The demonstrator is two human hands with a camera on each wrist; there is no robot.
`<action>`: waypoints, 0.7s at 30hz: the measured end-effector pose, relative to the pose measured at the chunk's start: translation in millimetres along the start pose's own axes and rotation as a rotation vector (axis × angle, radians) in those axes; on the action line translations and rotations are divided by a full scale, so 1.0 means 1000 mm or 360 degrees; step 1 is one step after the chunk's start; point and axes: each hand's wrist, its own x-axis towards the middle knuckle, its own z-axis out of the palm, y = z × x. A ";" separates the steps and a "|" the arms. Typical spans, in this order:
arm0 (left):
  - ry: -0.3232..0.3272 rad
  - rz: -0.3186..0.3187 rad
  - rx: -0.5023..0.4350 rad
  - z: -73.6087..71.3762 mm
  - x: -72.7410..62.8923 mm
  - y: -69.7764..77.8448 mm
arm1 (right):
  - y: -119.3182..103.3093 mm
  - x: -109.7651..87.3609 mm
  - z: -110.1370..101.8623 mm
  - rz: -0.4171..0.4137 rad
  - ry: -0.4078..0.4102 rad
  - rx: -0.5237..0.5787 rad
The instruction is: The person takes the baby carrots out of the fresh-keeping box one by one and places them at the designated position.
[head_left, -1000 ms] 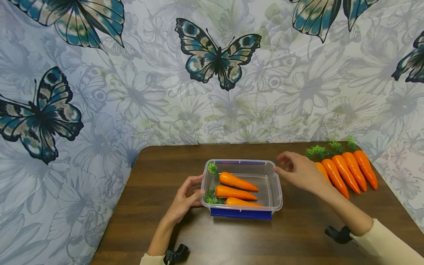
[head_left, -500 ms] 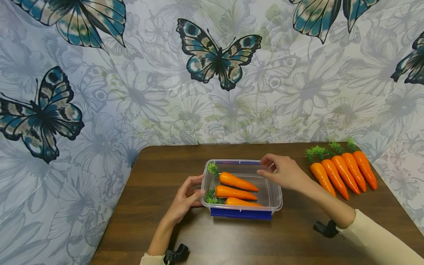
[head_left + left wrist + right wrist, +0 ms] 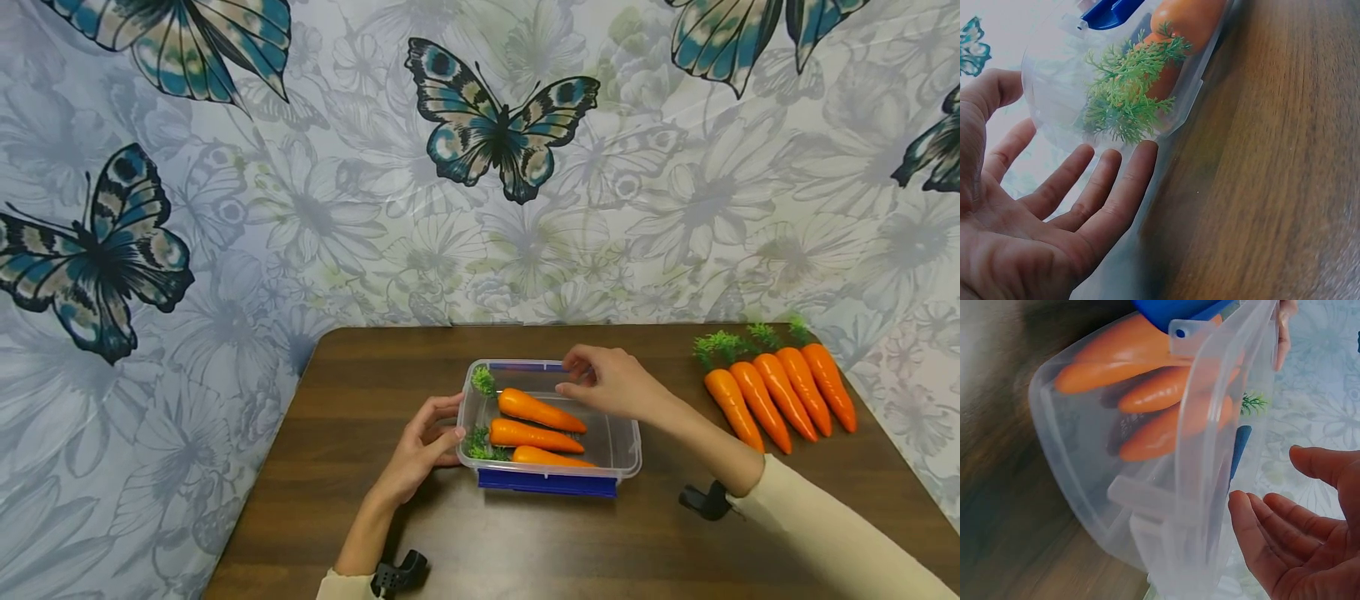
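Note:
A clear plastic container (image 3: 626,442) with blue clips stands on the table, three orange carrots (image 3: 536,435) lying side by side in it, green tops toward the left. My left hand (image 3: 420,446) rests against its left wall; in the left wrist view the fingers (image 3: 1125,194) are spread and fairly straight against the outside, thumb at the rim. Above the container's back right part hovers my right hand (image 3: 611,383), loosely bent. The right wrist view shows nothing between the thumb and fingers of that right hand (image 3: 1300,537).
Several more carrots (image 3: 780,392) with green tops lie in a slanted row at the table's right side. The brown wooden table (image 3: 360,375) backs onto a cloth (image 3: 322,217) printed with flowers and butterflies. Black straps (image 3: 401,573) sit at both wrists.
My right hand has moved left, from beside the container's right rim to above its inside. The left hand keeps its place on the left wall. The carrots have not moved.

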 end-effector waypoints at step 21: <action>0.0009 -0.0001 -0.0006 0.001 -0.001 0.002 | -0.020 0.028 0.017 0.0057 -0.0284 -0.0009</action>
